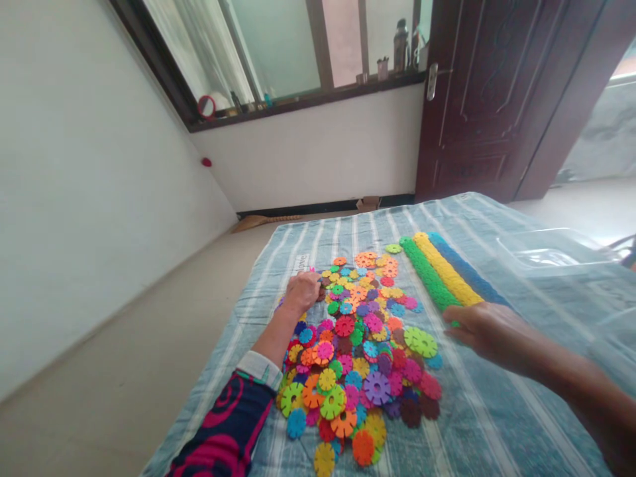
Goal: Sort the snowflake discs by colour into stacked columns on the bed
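My left hand (302,292) is at the upper left edge of a loose pile of colourful notched plastic discs (345,326), fingers curled down; whatever they hold is hidden. Further right, my right hand (474,323) pinches a small green disc (455,324) by the near end of a green row of overlapping discs (430,275). Beside that row run a yellow row (450,271) and a blue row (470,271), both reaching toward my right hand, which covers part of their near ends.
A striped blue cloth (238,371) covers the bed or table. A clear plastic box (556,248) stands at the right. Near my left hand lies a small white label (301,263) with lettering. Beyond are a windowsill (308,103) with small items and a brown door (477,112).
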`<move>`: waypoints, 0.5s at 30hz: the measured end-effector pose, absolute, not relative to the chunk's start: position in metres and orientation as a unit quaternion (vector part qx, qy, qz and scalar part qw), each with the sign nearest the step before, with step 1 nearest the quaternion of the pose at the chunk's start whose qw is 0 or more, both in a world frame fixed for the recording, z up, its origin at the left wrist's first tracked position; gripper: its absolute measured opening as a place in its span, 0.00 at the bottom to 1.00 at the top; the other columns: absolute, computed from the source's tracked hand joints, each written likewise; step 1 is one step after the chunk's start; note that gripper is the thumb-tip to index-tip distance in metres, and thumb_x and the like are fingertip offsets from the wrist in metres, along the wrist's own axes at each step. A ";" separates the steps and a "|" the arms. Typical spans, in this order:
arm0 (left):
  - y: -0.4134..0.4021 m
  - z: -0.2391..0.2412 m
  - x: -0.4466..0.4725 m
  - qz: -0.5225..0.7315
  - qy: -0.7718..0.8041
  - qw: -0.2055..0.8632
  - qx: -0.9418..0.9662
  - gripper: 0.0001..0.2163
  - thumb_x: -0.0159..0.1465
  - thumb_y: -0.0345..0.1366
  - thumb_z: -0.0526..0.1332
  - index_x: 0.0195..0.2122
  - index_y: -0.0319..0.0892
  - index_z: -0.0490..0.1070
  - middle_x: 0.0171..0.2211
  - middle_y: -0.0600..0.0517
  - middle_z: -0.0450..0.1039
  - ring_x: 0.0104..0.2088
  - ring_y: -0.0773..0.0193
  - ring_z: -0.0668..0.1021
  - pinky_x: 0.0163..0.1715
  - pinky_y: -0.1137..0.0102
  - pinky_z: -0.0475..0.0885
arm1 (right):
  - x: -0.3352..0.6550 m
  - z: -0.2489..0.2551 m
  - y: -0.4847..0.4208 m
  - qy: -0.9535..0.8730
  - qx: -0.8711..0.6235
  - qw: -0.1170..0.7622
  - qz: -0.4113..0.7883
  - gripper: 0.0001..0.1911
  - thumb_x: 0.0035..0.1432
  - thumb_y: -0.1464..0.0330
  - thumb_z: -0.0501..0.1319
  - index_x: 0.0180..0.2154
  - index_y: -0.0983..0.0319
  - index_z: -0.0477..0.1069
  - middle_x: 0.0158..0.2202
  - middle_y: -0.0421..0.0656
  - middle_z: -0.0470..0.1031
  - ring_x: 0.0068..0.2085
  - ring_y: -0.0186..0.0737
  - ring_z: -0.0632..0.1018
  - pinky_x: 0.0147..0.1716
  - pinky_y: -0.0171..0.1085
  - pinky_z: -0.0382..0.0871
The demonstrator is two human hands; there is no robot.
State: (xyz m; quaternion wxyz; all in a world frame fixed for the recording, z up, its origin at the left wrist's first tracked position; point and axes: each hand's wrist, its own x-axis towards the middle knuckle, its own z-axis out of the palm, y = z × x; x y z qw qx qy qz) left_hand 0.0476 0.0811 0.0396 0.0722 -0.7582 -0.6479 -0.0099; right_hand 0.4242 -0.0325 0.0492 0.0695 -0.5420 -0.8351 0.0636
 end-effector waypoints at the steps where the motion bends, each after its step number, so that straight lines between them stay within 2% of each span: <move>1: 0.080 0.040 0.047 -0.010 -0.646 0.075 -0.759 0.12 0.63 0.32 0.52 0.37 0.42 0.75 0.40 0.45 0.77 0.46 0.55 0.76 0.48 0.64 0.68 | 0.424 0.049 -0.033 -0.837 -0.539 0.075 0.063 0.07 0.58 0.66 0.57 0.28 0.59 0.67 0.20 0.38 0.68 0.23 0.34 0.70 0.25 0.35 0.45; 7: 0.072 0.041 0.044 -0.031 -0.645 0.076 -0.760 0.13 0.60 0.36 0.56 0.44 0.42 0.75 0.42 0.44 0.77 0.48 0.53 0.75 0.49 0.63 0.68 | 0.420 0.051 -0.035 -0.844 -0.528 0.078 0.059 0.09 0.60 0.65 0.55 0.27 0.59 0.67 0.20 0.38 0.68 0.23 0.34 0.69 0.24 0.35 0.46; 11: 0.076 0.041 0.044 -0.063 -0.660 0.040 -0.748 0.19 0.55 0.32 0.59 0.49 0.44 0.74 0.44 0.48 0.78 0.47 0.56 0.76 0.49 0.67 0.68 | 0.417 0.051 -0.037 -0.849 -0.520 0.076 0.056 0.09 0.60 0.65 0.56 0.27 0.59 0.67 0.20 0.38 0.68 0.23 0.34 0.70 0.24 0.36 0.45; 15: 0.083 0.043 0.047 -0.076 -0.667 0.021 -0.741 0.18 0.51 0.30 0.60 0.44 0.47 0.77 0.40 0.51 0.79 0.44 0.59 0.78 0.45 0.71 0.70 | 0.416 0.054 -0.037 -0.850 -0.520 0.059 0.060 0.09 0.60 0.66 0.56 0.28 0.59 0.67 0.21 0.39 0.69 0.24 0.35 0.71 0.24 0.35 0.45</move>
